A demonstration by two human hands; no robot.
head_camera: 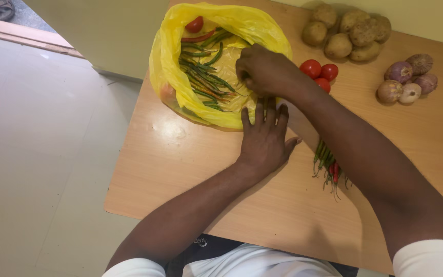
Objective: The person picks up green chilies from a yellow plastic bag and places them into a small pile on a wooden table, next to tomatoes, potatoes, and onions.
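A yellow plastic bag (170, 51) lies open on the wooden table (180, 169), holding several green chillies (203, 77), a red chilli and a tomato (195, 24). My right hand (262, 69) reaches into the bag's right side with fingers curled; what it grips is hidden. My left hand (265, 141) lies flat on the table with fingers spread, its fingertips on the bag's near edge. A small pile of green and red chillies (328, 164) lies on the table, partly hidden under my right forearm.
Three red tomatoes (320, 72) sit right of the bag. Several potatoes (347, 31) are piled at the far edge, and several onions (406, 79) lie at the far right. The table's left edge drops to a pale tiled floor (37, 143).
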